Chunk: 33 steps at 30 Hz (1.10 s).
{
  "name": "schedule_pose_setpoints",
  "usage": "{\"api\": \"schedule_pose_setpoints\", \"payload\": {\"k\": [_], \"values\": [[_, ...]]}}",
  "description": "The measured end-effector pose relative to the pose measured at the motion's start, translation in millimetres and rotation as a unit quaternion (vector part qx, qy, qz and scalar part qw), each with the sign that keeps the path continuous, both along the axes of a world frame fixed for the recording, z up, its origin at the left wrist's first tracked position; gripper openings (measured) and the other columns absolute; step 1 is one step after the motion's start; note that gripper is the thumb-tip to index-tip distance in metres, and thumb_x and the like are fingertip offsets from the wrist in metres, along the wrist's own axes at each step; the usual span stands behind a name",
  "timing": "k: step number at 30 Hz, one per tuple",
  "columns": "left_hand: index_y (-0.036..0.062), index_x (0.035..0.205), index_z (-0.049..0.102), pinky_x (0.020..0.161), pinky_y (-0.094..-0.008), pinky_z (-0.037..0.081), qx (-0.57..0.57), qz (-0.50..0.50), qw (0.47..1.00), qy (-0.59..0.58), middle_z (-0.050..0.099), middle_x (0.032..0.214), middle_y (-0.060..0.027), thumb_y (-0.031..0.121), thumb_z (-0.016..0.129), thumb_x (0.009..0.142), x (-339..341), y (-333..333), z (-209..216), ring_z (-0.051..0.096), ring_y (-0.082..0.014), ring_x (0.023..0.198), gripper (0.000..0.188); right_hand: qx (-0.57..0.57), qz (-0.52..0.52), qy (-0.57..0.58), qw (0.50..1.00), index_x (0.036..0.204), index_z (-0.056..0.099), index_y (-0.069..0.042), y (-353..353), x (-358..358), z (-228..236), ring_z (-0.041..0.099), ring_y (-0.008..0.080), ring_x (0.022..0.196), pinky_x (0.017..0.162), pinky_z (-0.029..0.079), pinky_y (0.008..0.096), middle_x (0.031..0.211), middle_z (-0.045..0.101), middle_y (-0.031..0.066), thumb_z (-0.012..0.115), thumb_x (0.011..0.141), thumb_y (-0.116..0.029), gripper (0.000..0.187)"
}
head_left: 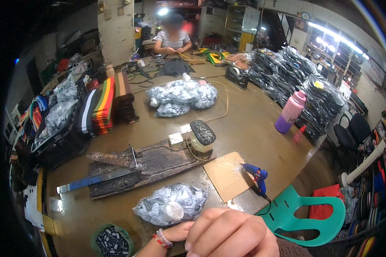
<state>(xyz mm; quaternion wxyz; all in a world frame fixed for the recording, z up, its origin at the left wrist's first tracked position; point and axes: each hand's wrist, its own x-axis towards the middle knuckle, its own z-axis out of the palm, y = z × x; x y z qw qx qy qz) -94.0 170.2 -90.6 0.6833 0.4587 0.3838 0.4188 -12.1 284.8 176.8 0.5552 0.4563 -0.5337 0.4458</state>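
We count two hands at the lower edge. The right hand (232, 234), large and close, has its fingers bent inward, and we cannot tell whether they grip anything. The left hand (178, 232) is partly behind it; its fingers are hidden, so we cannot tell their state either. At least two bead bracelets (162, 238) circle the left wrist. One clear bag (171, 204) of small pieces lies on the table (158, 128) just beyond the left hand; whether they touch, we cannot make out.

Left of the hands we see one tub (126, 233) of black bits (111, 240), too many to count and cut off below. Past the bag lie one long board (158, 165), one card (226, 180) and one blue glue gun (256, 173), its nozzle over the card. One jar (201, 150) with a dark, pin-covered top stands at the board's far edge. Farther off, several more bags (180, 94) overlap beyond our counting. One green chair (287, 210) is partly hidden by the table. Across the table sits one person (173, 40), face blurred.
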Motion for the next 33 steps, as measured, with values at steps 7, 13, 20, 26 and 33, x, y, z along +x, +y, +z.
{"api": "schedule_pose_setpoints", "payload": {"k": [7, 13, 20, 26, 33], "values": [[0.0003, 0.129, 0.051, 0.099, -0.0281, 0.042, -0.018, 0.004, 0.999, -0.032, 0.056, 0.127, -0.0065, 0.017, 0.052, 0.098, 2, 1, -3, 0.05, -0.0124, 0.116, 0.036, -0.044, 0.007, 0.023, 0.999, 0.096, 0.066, -0.005, -10, 0, -2, 0.058, 0.0218, 0.084, 0.071, 0.05, 0.0291, 0.093, 0.059, 0.011, 0.076, 0.077, -0.008, 0.022], [0.0019, 0.126, 0.051, 0.09, -0.0252, 0.046, -0.038, -0.025, 0.998, -0.037, 0.058, 0.116, -0.0019, 0.021, 0.048, 0.1, 1, 1, 1, 0.054, -0.0085, 0.104, 0.032, -0.005, 0.001, -0.002, 1.0, 0.097, 0.065, -0.004, -3, 7, 0, 0.058, 0.0216, 0.083, 0.07, 0.05, 0.0289, 0.093, 0.058, 0.0112, 0.076, 0.078, -0.008, 0.023], [0.005, 0.108, 0.055, 0.074, -0.0246, 0.053, -0.103, -0.026, 0.99, -0.087, 0.061, 0.093, -0.0012, 0.03, 0.048, 0.1, 6, 2, 17, 0.061, -0.0084, 0.081, 0.028, 0.013, 0.057, -0.086, 0.995, 0.101, 0.064, -0.002, 4, 20, 5, 0.058, 0.0233, 0.085, 0.072, 0.052, 0.0306, 0.094, 0.058, 0.0126, 0.071, 0.082, -0.006, 0.021], [0.0057, 0.1, 0.054, 0.069, -0.0233, 0.053, -0.097, -0.008, 0.991, -0.095, 0.059, 0.087, -0.0015, 0.031, 0.05, 0.099, 8, 2, 22, 0.061, -0.0091, 0.077, 0.026, -0.003, 0.081, -0.037, 0.996, 0.104, 0.062, -0.005, 2, 5, 1, 0.057, 0.022, 0.081, 0.068, 0.052, 0.03, 0.092, 0.057, 0.0106, 0.069, 0.085, -0.012, 0.021], [0.0057, 0.099, 0.053, 0.068, -0.0237, 0.053, -0.081, -0.007, 0.993, -0.089, 0.058, 0.086, -0.002, 0.031, 0.05, 0.099, 10, 3, 19, 0.06, -0.009, 0.077, 0.026, -0.008, 0.046, -0.064, 0.997, 0.103, 0.062, -0.006, -5, 13, -4, 0.059, 0.0211, 0.078, 0.067, 0.053, 0.0305, 0.091, 0.057, 0.009, 0.068, 0.085, -0.012, 0.019]]}}
